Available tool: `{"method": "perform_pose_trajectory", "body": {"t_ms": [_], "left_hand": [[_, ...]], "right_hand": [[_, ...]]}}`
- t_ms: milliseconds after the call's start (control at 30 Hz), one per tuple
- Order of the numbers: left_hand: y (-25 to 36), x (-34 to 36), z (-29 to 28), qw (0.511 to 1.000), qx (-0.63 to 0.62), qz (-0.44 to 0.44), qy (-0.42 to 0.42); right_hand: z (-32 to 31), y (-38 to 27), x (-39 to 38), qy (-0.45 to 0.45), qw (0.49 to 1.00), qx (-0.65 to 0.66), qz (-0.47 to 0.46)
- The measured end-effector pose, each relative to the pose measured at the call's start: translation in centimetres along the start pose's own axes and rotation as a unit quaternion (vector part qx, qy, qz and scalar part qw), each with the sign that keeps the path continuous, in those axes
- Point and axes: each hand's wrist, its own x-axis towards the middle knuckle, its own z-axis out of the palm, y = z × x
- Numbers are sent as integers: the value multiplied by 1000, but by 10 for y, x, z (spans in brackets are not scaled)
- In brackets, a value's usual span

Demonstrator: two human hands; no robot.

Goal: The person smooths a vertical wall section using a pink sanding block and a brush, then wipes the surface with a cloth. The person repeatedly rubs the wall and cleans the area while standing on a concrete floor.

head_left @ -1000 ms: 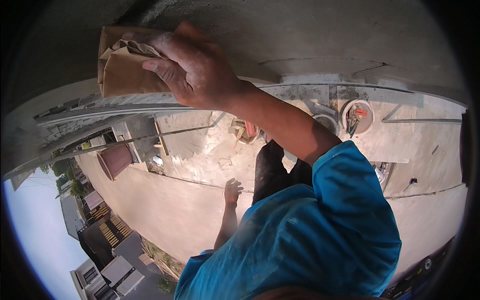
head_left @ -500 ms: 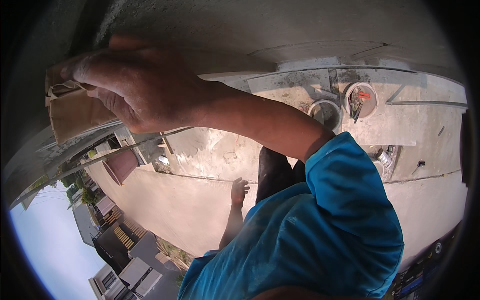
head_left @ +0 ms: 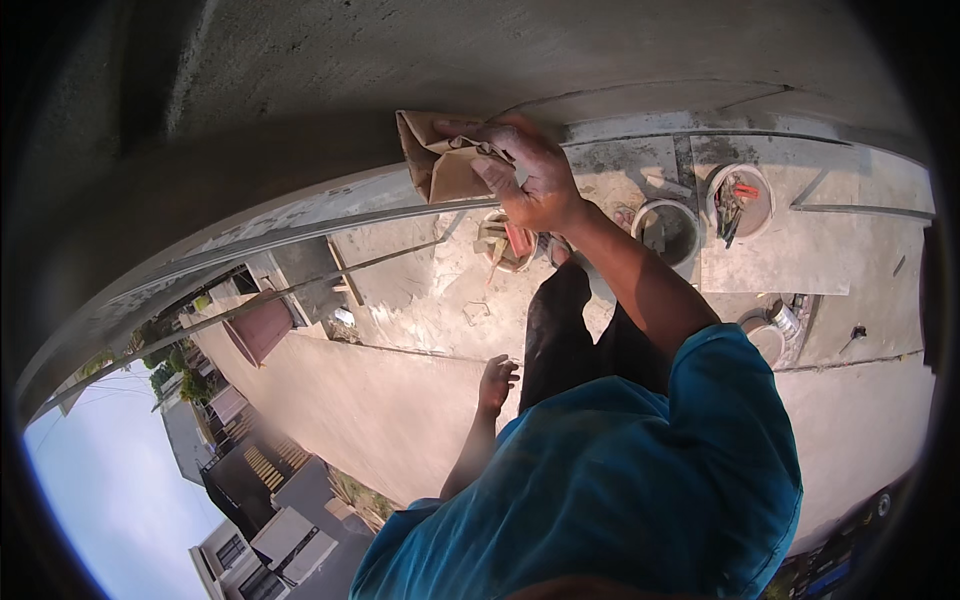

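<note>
A folded piece of brown paper [head_left: 425, 165] is gripped in my right hand [head_left: 545, 185], thumb on one side and fingers on the other. Its creased flap bulges near my fingertips. The paper lies against or very close to the grey plastered wall [head_left: 340, 75]; the exact contact is hidden. Pale dust coats my right fingers. My left hand [head_left: 497, 385] hangs low at my side, its fingers loosely bent and apart, holding nothing.
Below stand a bucket [head_left: 665, 202] of grey material, a bucket [head_left: 712, 205] holding tools and another container [head_left: 508, 266] with tools. A metal can [head_left: 784, 319] sits at the right. A reddish planter [head_left: 258, 335] and a long straight bar [head_left: 340, 222] are at the left.
My right hand has swept rightward along the wall with the brown paper, coming from the far left to near the middle. A container with tools now shows below it. My left hand stays low.
</note>
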Motion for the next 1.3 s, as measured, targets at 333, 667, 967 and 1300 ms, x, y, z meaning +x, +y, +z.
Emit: {"method": "perform_pose_trajectory", "body": {"t_ms": [333, 667, 967, 1300], "left_hand": [[10, -2, 2, 1000, 20, 22, 0], [5, -1, 4, 1000, 10, 16, -9], [7, 0, 11, 999, 44, 25, 4], [-2, 8, 19, 999, 2, 41, 0]], "right_hand": [[63, -28, 66, 0, 996, 14, -83], [27, 20, 16, -62, 998, -5, -6], [37, 22, 21, -45, 999, 23, 2], [47, -16, 52, -63, 995, 10, -82]]}}
